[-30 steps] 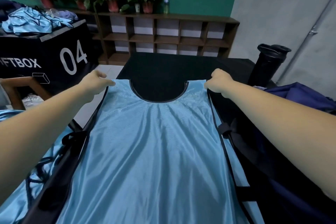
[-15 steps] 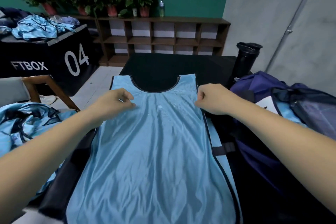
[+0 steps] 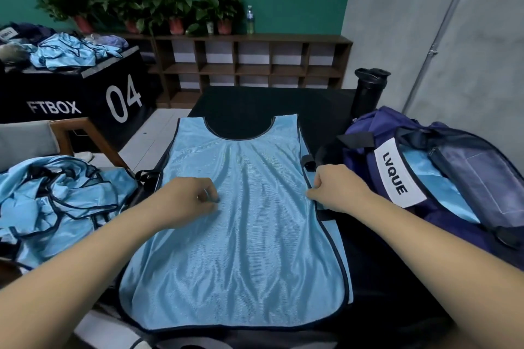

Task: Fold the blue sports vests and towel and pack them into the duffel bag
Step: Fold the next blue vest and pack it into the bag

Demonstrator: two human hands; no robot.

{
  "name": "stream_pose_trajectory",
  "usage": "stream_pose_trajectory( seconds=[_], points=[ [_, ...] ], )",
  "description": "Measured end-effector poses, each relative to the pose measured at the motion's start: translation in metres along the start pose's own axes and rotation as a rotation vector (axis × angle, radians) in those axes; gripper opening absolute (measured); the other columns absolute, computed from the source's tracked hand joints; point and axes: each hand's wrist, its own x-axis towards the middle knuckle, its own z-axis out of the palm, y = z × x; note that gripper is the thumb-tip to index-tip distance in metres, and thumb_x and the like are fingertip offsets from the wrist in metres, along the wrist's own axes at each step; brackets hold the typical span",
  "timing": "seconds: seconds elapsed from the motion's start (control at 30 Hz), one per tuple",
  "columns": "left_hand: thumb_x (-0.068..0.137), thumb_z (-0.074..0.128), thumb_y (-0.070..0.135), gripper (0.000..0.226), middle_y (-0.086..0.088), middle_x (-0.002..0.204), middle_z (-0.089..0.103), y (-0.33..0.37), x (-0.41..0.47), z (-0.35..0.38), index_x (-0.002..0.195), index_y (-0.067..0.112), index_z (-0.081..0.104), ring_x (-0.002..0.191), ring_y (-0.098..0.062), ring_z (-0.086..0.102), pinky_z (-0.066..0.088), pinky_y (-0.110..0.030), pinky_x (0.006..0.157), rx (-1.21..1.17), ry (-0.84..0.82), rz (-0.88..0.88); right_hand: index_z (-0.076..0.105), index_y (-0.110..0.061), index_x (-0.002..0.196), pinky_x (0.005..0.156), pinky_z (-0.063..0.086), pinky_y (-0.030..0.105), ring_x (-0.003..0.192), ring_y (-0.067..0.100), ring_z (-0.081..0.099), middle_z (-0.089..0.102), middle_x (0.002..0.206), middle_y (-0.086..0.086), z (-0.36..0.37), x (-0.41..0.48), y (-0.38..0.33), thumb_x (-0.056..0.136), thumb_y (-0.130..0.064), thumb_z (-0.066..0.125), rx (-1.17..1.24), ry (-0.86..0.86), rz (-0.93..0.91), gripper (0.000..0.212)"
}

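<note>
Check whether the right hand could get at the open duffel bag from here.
Probably yes: the right hand grips the vest by its right edge, and the duffel bag lies open just beside it, nothing between.

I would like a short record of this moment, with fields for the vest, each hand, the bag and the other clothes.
vest: blue sports vest, spread flat on the black table, neck opening away from the person
left hand: fingers curled on the vest's left part; a pinch cannot be confirmed
right hand: grips the vest's right edge
duffel bag: purple, open, right of the vest, blue fabric inside
pile of vests: unfolded, at the left
fold: not yet begun
</note>
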Motion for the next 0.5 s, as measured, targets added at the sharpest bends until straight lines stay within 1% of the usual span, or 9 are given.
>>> stream_pose_trajectory(
  seconds=[0.03,0.07,0.1,0.17,0.23,0.27,0.3,0.4,0.5],
  points=[
    [0.095,0.075,0.041,0.008,0.013,0.1,0.073,-0.002,-0.001,-0.001,0.1,0.039,0.07,0.084,-0.007,0.069,0.053,-0.02,0.062,0.007,-0.006,-0.009,0.058,-0.009,0.079,0.063,0.053,0.038,0.07,0.023,0.064,0.068,0.075,0.007,0.002,0.001,0.0,0.085,-0.031,0.073,0.002,-0.001,0.002,0.027],
    [0.095,0.075,0.043,0.008,0.013,0.099,0.072,-0.005,-0.002,-0.001,0.101,0.039,0.07,0.081,-0.007,0.069,0.051,-0.019,0.058,0.005,-0.018,-0.021,0.054,-0.013,0.074,0.06,0.046,0.035,0.066,0.022,0.059,0.065,0.072,0.01,0.005,0.002,0.0,0.082,-0.026,0.071,0.024,-0.012,-0.005,0.023],
    [0.095,0.075,0.044,0.01,0.014,0.098,0.072,-0.009,-0.002,-0.002,0.101,0.039,0.07,0.079,-0.008,0.069,0.053,-0.021,0.058,0.003,-0.024,-0.025,0.052,-0.017,0.071,0.058,0.04,0.034,0.063,0.021,0.054,0.06,0.069,0.012,0.007,0.004,-0.001,0.079,-0.02,0.068,0.053,-0.028,-0.011,0.019],
    [0.093,0.076,0.046,0.011,0.013,0.093,0.072,-0.016,-0.001,-0.002,0.1,0.039,0.07,0.075,-0.007,0.069,0.057,-0.025,0.065,0.007,-0.026,-0.016,0.054,-0.02,0.071,0.058,0.039,0.033,0.062,0.021,0.053,0.067,0.078,0.021,0.007,0.007,0.0,0.077,-0.016,0.066,0.076,-0.023,-0.009,0.015],
    [0.094,0.077,0.043,0.01,0.012,0.088,0.072,-0.02,-0.002,-0.002,0.1,0.039,0.07,0.064,-0.003,0.065,0.054,-0.023,0.059,-0.015,-0.024,-0.01,0.054,-0.015,0.08,0.061,0.045,0.035,0.072,0.028,0.063,0.069,0.085,0.017,0.0,0.005,0.002,0.08,-0.019,0.068,0.046,0.033,-0.002,0.014],
    [0.095,0.076,0.042,0.009,0.013,0.087,0.072,-0.021,-0.003,-0.002,0.101,0.039,0.07,0.059,0.0,0.062,0.051,-0.02,0.055,-0.023,-0.025,-0.005,0.053,-0.014,0.089,0.063,0.048,0.036,0.079,0.031,0.064,0.067,0.086,0.012,-0.004,0.004,0.003,0.084,-0.02,0.068,0.009,0.062,0.004,0.017],
    [0.096,0.075,0.042,0.008,0.013,0.088,0.072,-0.022,-0.003,-0.002,0.103,0.039,0.07,0.058,0.002,0.061,0.048,-0.017,0.053,-0.025,-0.024,0.004,0.051,-0.014,0.098,0.064,0.047,0.038,0.084,0.032,0.063,0.064,0.09,0.007,-0.008,0.002,0.004,0.087,-0.021,0.068,-0.044,0.08,0.014,0.022],
    [0.097,0.074,0.044,0.01,0.012,0.088,0.071,-0.022,-0.004,-0.001,0.105,0.04,0.069,0.061,0.004,0.061,0.046,-0.014,0.054,-0.014,-0.027,0.029,0.044,-0.014,0.109,0.063,0.042,0.038,0.085,0.032,0.057,0.06,0.097,0.005,-0.009,0.0,0.004,0.091,-0.021,0.066,-0.215,0.045,0.014,0.03],
    [0.097,0.074,0.042,0.011,0.011,0.086,0.07,-0.021,-0.004,-0.001,0.107,0.039,0.069,0.057,0.003,0.058,0.045,-0.015,0.052,-0.029,-0.04,0.031,0.045,-0.015,0.115,0.064,0.041,0.037,0.084,0.032,0.055,0.058,0.101,0.005,-0.005,-0.001,0.001,0.094,-0.022,0.062,-0.308,0.034,-0.008,0.027]
  ],
)
